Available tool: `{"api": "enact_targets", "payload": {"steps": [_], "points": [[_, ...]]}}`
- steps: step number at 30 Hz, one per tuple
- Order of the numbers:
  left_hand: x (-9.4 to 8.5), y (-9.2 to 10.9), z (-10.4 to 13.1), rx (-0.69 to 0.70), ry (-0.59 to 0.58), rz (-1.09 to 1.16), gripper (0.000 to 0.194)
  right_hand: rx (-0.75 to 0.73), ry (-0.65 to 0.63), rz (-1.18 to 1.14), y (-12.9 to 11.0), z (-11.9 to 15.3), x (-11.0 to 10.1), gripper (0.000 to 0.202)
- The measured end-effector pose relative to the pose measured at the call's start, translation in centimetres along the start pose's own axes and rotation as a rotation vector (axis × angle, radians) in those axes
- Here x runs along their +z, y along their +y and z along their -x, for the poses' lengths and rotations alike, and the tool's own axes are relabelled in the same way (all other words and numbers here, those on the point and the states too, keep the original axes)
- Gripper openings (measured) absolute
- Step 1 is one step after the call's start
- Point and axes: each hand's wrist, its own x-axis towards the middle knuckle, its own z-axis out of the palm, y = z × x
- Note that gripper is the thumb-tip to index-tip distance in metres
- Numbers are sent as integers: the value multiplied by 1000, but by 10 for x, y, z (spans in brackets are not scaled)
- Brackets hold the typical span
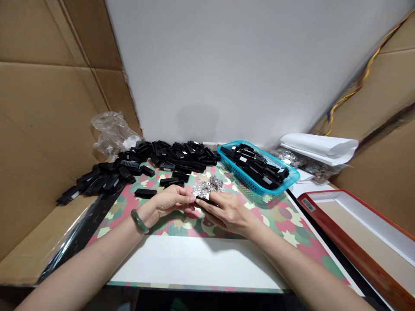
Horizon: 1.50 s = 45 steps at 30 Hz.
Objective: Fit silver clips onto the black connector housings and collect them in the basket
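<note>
one slim black casing [203, 200], over camouflage-print sheet [272, 218]: my right hand [227, 211] is gripping it, left hand [171, 201] pinching its end; turquoise basket [240, 176] seemingly holding finished ones, loose casings [191, 165] awaiting.

From my remote seat I see a pale wall [207, 65] at the back. Brown cardboard [48, 99] stands on the left, with a crumpled clear bag [112, 129] against it. On the right, I make out a twisted yellow wire [366, 73] running down more cardboard [392, 69], a loose roll of white paper [319, 146], and a shallow red box [353, 233] bearing a small label [308, 204].
</note>
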Motion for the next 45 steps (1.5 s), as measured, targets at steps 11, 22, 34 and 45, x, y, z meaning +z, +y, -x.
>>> {"api": "enact_targets", "payload": {"steps": [11,22,34,45], "points": [[4,8,4,223,13,-255,30,250,65,-306,3,0,7,32],[12,-4,-2,511,178,-685,43,660,-99,-828,16,0,11,75],[-14,-3,-12,334,60,-261,36,854,-361,-178,43,-31,38,11],[-5,2,-9,254,-144,23,39,923,73,-649,32,-14,12,12]]}}
